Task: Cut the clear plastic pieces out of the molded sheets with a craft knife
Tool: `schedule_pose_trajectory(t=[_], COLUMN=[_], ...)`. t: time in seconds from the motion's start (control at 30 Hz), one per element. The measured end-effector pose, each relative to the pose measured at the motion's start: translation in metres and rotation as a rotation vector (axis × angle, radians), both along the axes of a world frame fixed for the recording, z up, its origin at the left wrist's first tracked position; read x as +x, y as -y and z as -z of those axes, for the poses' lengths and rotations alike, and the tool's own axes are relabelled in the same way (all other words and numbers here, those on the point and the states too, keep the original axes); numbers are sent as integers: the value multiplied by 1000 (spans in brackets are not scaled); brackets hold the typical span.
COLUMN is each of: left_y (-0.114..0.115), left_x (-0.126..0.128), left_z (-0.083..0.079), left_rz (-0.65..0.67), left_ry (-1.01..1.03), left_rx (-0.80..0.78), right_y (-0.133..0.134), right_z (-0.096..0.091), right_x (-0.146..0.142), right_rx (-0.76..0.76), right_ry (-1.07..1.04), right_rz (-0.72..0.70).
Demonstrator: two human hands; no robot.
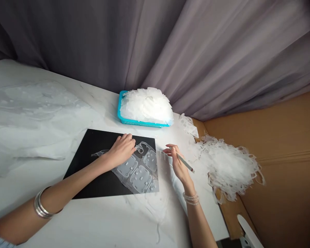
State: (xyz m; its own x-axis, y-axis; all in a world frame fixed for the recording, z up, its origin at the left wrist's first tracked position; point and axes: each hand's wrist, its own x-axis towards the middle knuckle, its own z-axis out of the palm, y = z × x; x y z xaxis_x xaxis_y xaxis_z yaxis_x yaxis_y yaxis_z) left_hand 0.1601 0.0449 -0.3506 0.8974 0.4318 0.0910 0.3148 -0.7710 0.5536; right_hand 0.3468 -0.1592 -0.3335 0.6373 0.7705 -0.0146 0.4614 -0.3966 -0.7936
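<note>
A clear plastic sheet (136, 172) moulded with rows of rounded, studded pockets lay on a black mat (85, 172), running slantwise from the mat's upper right toward its lower right corner, with a thin tail of film reaching out to the left under the wrist. The left hand (121, 150) rested on top of the sheet, fingers curled forward and the fingertips at a cut opening near the sheet's upper end; whether they pinched the film or only pressed on it, I could not tell. The right hand (179, 163) was raised just beside the sheet, off the mat, with thumb and fingers closed in a pencil grip around a slim pencil-like tool (185, 162), its far end pointing down and to the right. A stack of metal bangles (42, 206) circled the left forearm, and a beaded bracelet (191, 198) sat on the right wrist. The mat lay on a white marble-topped table (150, 220), where a wide translucent film (33, 113) spread out to the left. Behind the mat, a teal tray (144, 123) held a heaped mound of white film offcuts (146, 105). To the right, a loose tangle of lacy film trimmings (228, 168) lay at the table's edge, against brown cardboard (281, 137), below a mauve curtain (196, 58).
</note>
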Motion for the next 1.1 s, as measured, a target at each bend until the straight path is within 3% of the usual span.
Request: schedule_pose_trajectory(t=[0.17,0.3,0.37,0.47,0.53,0.6,0.7,0.8,0.93,1.1], left_y=[-14,-32,-43,-51,-44,-22,24,60,71,68], left_x=[-19,-31,-32,-28,-27,-29,-37,-46,-51,-52], left_z=[-24,-34,-37,-44,-48,-44,-24,2,18,15], left_rz=[-23,-72,-102,-150,-159,-91,160,191,150,154], left_ry=[-4,-58,-96,-109,-95,-91,-90,-87,-91,-85], left_rx=[-14,35,172,502,650,669,523,497,498,487], right_y=[-3,-11,-15,-18,-18,-18,-22,-31,-39,-38], right_z=[8,10,11,13,13,11,6,4,8,13], right_x=[-11,-24,-28,-31,-30,-28,-31,-42,-61,-70], right_rx=[0,59,64,59,66,88,144,188,140,106], right_ry=[-10,-34,-31,15,71,109,60,-82,-154,-75], right_rz=[-39,-92,-116,-120,-106,-82,-33,-51,-149,-295])
